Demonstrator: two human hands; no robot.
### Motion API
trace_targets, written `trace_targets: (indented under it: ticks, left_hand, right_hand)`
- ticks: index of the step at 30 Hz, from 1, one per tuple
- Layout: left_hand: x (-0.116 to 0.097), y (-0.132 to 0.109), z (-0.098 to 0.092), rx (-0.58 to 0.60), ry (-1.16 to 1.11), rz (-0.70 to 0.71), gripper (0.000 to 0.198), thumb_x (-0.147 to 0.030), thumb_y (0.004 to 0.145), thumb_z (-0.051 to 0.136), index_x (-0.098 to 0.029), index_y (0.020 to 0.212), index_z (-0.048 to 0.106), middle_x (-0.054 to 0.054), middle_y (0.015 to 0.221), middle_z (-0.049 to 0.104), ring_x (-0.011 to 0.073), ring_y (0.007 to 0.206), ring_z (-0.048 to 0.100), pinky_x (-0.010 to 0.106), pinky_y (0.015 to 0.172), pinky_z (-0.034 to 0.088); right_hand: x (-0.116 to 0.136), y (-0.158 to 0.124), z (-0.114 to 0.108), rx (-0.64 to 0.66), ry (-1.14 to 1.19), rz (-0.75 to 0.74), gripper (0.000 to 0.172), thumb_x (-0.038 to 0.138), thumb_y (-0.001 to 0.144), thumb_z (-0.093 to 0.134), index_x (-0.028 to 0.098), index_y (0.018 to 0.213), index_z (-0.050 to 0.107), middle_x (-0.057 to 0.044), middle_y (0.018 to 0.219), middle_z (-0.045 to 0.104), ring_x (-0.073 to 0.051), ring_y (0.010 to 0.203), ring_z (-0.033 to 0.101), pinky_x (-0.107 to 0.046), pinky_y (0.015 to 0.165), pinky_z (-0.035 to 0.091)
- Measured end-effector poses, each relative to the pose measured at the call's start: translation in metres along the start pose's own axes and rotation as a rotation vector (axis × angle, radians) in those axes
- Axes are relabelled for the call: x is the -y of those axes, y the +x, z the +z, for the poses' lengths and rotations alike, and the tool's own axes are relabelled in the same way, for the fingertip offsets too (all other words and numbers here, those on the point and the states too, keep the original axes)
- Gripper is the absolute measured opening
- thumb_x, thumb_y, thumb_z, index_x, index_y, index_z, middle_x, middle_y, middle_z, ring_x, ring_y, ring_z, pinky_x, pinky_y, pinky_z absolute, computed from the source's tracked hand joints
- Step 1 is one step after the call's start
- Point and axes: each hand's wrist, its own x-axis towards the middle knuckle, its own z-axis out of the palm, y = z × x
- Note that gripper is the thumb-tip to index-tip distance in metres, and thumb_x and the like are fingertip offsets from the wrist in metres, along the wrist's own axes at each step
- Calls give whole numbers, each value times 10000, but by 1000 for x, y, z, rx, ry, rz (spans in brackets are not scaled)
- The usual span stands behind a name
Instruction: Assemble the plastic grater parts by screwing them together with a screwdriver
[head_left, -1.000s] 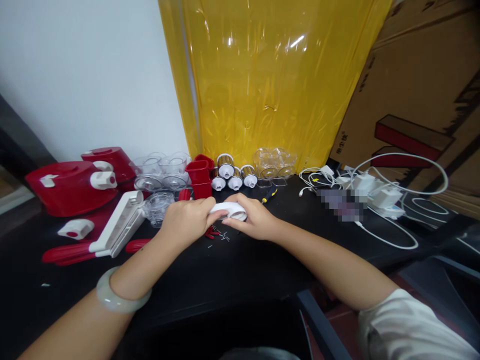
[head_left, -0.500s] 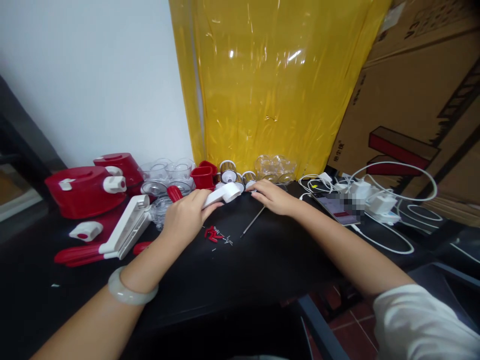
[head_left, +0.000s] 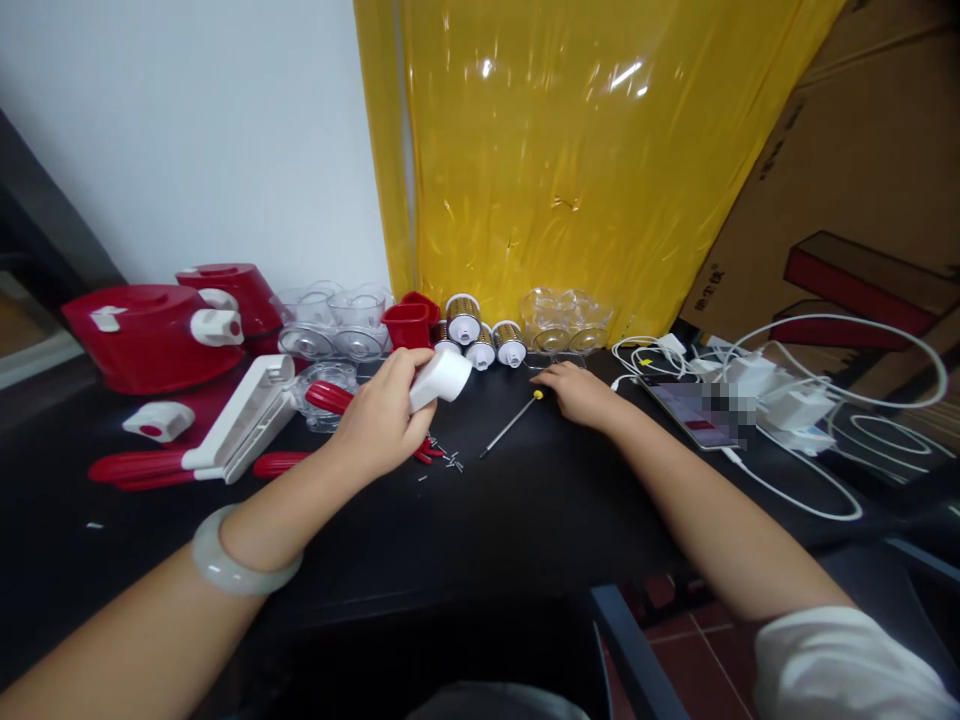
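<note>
My left hand (head_left: 386,415) is closed around a grater handle piece with a round white end (head_left: 442,375). Its red grip (head_left: 328,396) sticks out behind the hand. My right hand (head_left: 577,395) rests low over the table, its curved fingers on the handle end of a screwdriver (head_left: 511,425). The yellow collar and the thin metal shaft show, with the tip pointing toward me; the hand covers the rest. Small red parts (head_left: 427,452) and loose metal pins or screws (head_left: 454,461) lie between the hands, partly behind my left hand.
Red grater bodies (head_left: 150,345), a white-and-red grater handle (head_left: 240,420) and clear plastic cups (head_left: 330,325) stand at left. Metal grater drums (head_left: 510,345) and clear suction bases (head_left: 566,325) line the back. At right lie a phone (head_left: 686,412), chargers and white cables (head_left: 795,500).
My right hand has moved right, away from the drums, uncovering the screwdriver's yellow collar. My left hand has tilted the handle piece, so its round white end faces differently. The view has shifted slightly.
</note>
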Motion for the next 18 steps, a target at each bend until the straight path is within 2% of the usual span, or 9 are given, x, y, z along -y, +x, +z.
trace_targets:
  ticks: [5,8,14,18]
  left_hand:
    - [-2,-2,-1,68,-61,-23,397,-201,806,532,-189,1197,463,93,1047,679,247,881,672,345,719,503]
    - [-2,-2,-2,59,-103,-48,342,-218,808,532,-192,1144,476,71,984,688,214,826,670,306,685,489]
    - [0,0,-1,48,-41,-87,375,-247,790,555,-197,1155,486,65,971,699,221,834,673,301,677,474]
    - [-2,0,1,83,-25,-98,356,-256,801,558,-190,1148,520,68,958,710,216,801,679,299,668,467]
  right_hand:
    - [-4,2,4,-22,-105,50,396,75,872,460,229,1186,646,-144,1181,593,-280,1095,526,-354,800,452]
    - [-7,3,4,-19,-153,81,343,84,880,453,211,1133,646,-154,1166,586,-280,1065,545,-351,757,448]
    - [-8,2,-5,-35,-143,100,290,135,788,582,192,1072,603,-130,1085,572,-258,966,579,-322,699,433]
    - [-10,1,-6,-69,-58,91,284,150,748,607,184,1029,589,-118,1080,545,-244,964,561,-315,734,433]
